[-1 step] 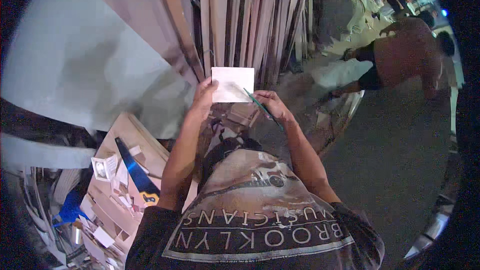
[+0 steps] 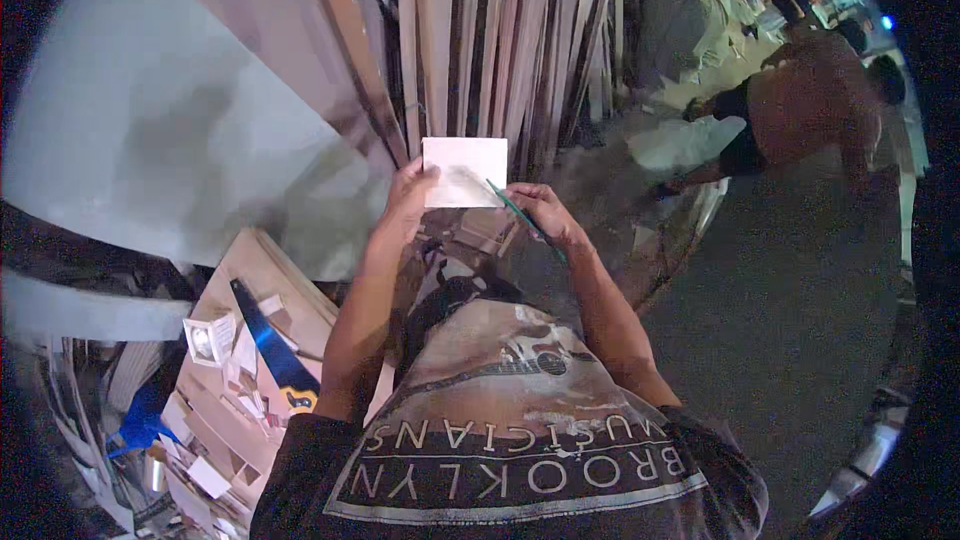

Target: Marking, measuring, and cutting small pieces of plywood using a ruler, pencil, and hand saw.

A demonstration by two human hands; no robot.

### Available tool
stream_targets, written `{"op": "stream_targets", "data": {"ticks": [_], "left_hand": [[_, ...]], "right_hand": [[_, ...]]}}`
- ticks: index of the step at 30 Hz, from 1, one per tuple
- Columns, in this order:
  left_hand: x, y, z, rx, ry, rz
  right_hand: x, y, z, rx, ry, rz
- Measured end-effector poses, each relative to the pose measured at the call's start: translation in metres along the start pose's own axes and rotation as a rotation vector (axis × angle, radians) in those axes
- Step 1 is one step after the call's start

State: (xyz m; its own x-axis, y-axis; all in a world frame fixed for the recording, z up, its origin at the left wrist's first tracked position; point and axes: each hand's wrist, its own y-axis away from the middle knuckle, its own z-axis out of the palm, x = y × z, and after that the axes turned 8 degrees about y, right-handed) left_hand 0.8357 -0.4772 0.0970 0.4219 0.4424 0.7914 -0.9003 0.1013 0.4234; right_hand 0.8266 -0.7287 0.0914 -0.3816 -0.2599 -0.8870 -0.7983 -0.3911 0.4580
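Note:
Between my hands, in front of my body, is a pale rectangular pad or small board [image 2: 462, 155]; I cannot tell which. My left hand [image 2: 407, 198] grips its left edge, with the thumb over the face. Closed around a slim green pencil [image 2: 517, 211], my right hand [image 2: 543, 212] is at the lower right corner of the pale rectangle. The pencil slants, its upper tip over the rectangle's face and its other end pointing back along my right wrist. Any marks on the face are too faint to read.
Tall boards [image 2: 490, 40] stand upright ahead. A large pale sheet [image 2: 130, 130] leans at the left. Lower left, a blue-bladed handsaw [image 2: 268, 335] with a yellow handle lies on a wooden surface [image 2: 240, 260] among offcuts. Another person [image 2: 810, 100] bends over at the right, beside dark floor [image 2: 790, 320].

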Motion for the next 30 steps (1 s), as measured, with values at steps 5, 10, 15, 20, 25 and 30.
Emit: {"op": "stream_targets", "data": {"ticks": [5,10,15,20,25,30], "left_hand": [[-0.018,-0.026,-0.015,-0.091,-0.122,0.004],[-0.017,-0.017,-0.005,-0.051,0.070,0.035],[-0.022,0.000,-0.025,0.226,0.118,0.045],[-0.035,0.078,-0.045,0.364,0.186,0.107],[-0.058,0.182,-0.039,0.545,0.511,0.350],[-0.056,0.256,-0.032,0.890,0.197,0.584]], "right_hand": [[-0.005,-0.005,-0.004,0.061,0.091,0.035],[-0.006,-0.005,-0.003,0.087,0.115,-0.008],[0.007,-0.022,0.019,0.039,0.148,-0.045],[-0.003,-0.038,0.050,-0.216,0.035,-0.155],[-0.012,-0.028,0.120,-0.421,0.161,-0.261],[0.015,-0.026,0.187,-0.512,0.358,-0.491]]}}
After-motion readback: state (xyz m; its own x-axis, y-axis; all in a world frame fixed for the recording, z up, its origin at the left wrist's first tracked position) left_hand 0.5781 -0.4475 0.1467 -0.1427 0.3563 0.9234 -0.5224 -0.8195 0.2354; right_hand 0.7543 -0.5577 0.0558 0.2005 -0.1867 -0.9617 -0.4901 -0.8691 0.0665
